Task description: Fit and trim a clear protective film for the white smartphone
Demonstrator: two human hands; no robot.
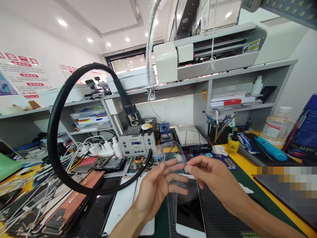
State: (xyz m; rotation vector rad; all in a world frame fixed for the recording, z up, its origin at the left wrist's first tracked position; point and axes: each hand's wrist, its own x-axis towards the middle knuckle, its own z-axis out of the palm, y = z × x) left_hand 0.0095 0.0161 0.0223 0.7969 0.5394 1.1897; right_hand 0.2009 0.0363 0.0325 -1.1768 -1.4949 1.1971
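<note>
My right hand (210,175) pinches the edge of a clear plastic film (173,149) between thumb and fingertips. The film is see-through and curved, and its outline is hard to follow. Palm turned up, my left hand (158,186) has its fingers spread beside the film; whether they touch it I cannot tell. Below both hands a smartphone with a white frame and dark screen (190,213) lies on a black textured mat (223,211). The film hides part of the phone's upper end.
A hot-air station (136,145) with a looping black hose (52,132) stands at the back left. Stacked phone parts (74,198) and white cables fill the left. On the right are a yellow bottle (232,146), a tool holder (218,130) and a large clear bottle (277,127).
</note>
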